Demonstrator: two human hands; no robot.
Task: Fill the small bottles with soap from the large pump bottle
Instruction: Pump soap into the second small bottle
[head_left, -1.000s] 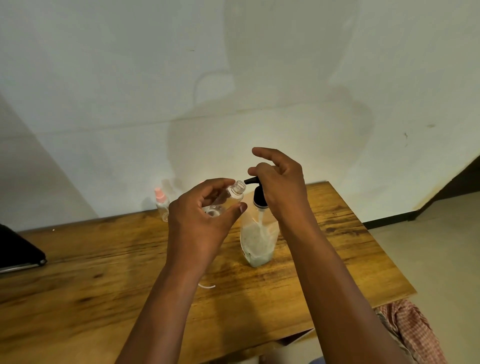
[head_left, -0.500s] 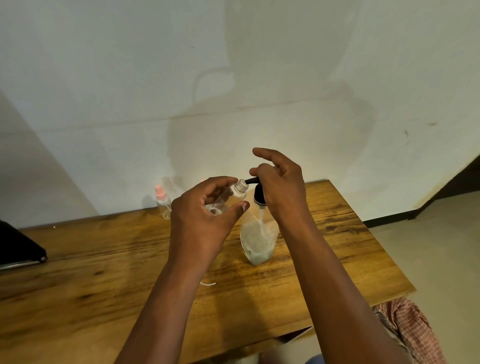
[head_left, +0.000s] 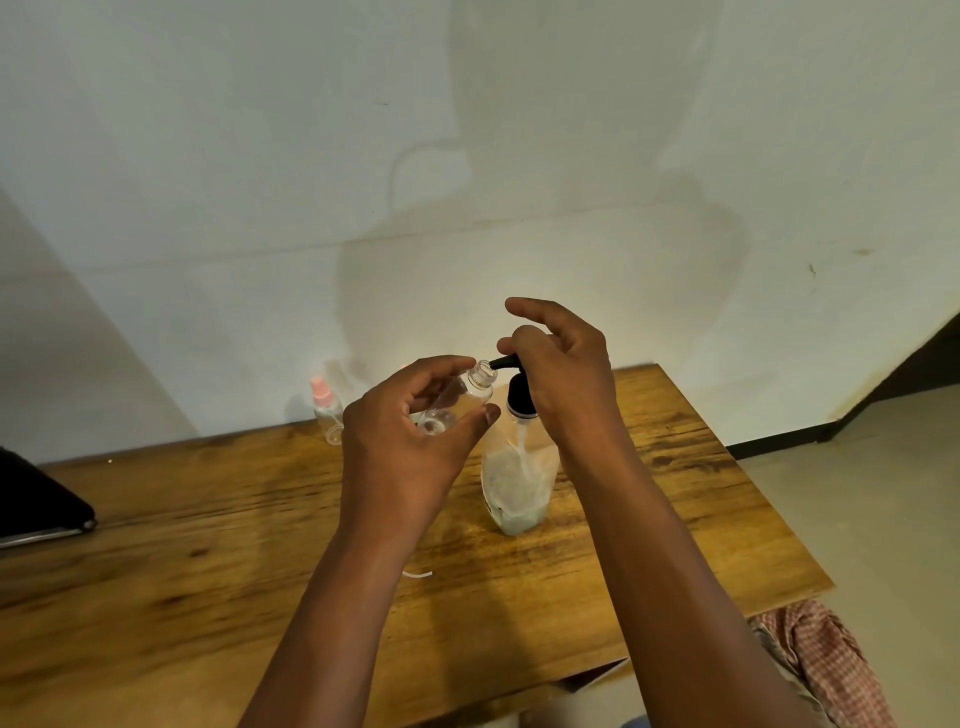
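My left hand grips a small clear open bottle, tilted so its mouth sits right at the black pump nozzle. The large pump bottle stands on the wooden table, clear with a little pale soap inside. My right hand rests on top of the black pump head, fingers bent over it, index finger raised. Another small clear bottle with a pink spray cap stands at the back of the table by the wall.
A dark flat object lies at the table's left edge. A short white strip lies on the table below my left wrist. Checked cloth shows past the table's near right corner. The wall stands directly behind the table.
Almost nothing has moved; both hands hold the same pose at the pump, with a slight shift of the view.
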